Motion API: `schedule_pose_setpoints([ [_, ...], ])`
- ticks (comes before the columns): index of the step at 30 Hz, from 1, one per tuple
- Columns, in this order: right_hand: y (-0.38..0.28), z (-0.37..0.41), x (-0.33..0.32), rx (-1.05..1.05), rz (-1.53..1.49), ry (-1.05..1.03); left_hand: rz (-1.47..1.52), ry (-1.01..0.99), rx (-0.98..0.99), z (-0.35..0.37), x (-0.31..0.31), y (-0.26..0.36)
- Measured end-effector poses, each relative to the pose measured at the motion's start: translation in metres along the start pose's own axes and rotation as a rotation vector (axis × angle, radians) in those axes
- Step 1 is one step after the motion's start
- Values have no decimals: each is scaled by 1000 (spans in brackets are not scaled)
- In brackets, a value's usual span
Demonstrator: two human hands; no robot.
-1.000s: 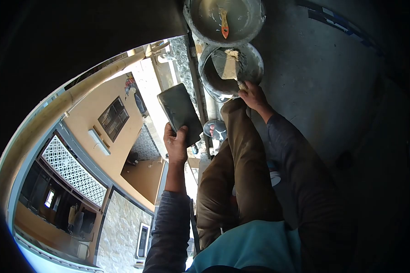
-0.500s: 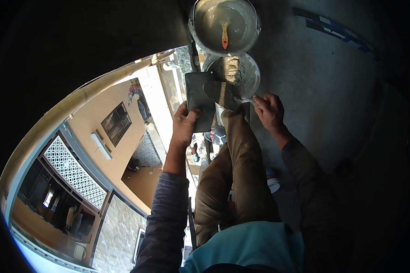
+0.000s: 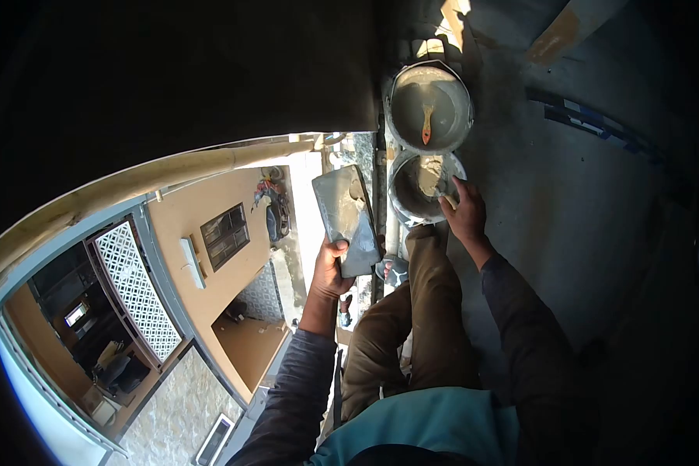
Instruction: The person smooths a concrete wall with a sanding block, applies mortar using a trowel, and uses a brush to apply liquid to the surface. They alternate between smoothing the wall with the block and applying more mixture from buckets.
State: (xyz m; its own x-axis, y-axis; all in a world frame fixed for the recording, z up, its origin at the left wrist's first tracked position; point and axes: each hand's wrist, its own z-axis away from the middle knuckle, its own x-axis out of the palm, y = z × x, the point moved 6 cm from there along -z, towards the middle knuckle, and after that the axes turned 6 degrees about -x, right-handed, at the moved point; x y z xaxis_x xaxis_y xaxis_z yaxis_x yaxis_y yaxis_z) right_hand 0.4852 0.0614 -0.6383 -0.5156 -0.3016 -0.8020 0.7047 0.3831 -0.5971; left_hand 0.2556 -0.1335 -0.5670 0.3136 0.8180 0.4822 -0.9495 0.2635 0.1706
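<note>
My left hand (image 3: pixel 331 268) grips a dark rectangular plastering float (image 3: pixel 357 252) at its lower end, thumb on the upper face. A patch of wet mortar (image 3: pixel 342 203) lies on that face; the underside is hidden. My right hand (image 3: pixel 467 213) is closed round the handle of a trowel (image 3: pixel 447 203), at the right rim of the lower bucket (image 3: pixel 400 203). The trowel's blade is down inside this bucket and hard to make out. Pale mortar (image 3: pixel 429 172) shows in its sunlit part.
Beyond stands a second bucket (image 3: pixel 390 116) of cloudy water with a paintbrush (image 3: pixel 426 128) in it. A bamboo pole (image 3: pixel 179 175) crosses at left, above a drop to a house (image 3: pixel 202 287) below. A dark floor (image 3: pixel 536 202) spreads to the right.
The trowel has left the float and gone into the lower bucket. The float has tilted, and mortar now shows on its face. The view has shifted, so the buckets appear lower and further right.
</note>
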Motion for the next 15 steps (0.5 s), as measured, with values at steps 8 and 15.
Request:
schedule_pose_setpoints([
  [8,-335,-140,-352,-642,-536,646,-35,-420,624,273,183,122],
  [15,-601,-161,-592,-1271,-623,958,-79,-520,1191,472,293,198],
])
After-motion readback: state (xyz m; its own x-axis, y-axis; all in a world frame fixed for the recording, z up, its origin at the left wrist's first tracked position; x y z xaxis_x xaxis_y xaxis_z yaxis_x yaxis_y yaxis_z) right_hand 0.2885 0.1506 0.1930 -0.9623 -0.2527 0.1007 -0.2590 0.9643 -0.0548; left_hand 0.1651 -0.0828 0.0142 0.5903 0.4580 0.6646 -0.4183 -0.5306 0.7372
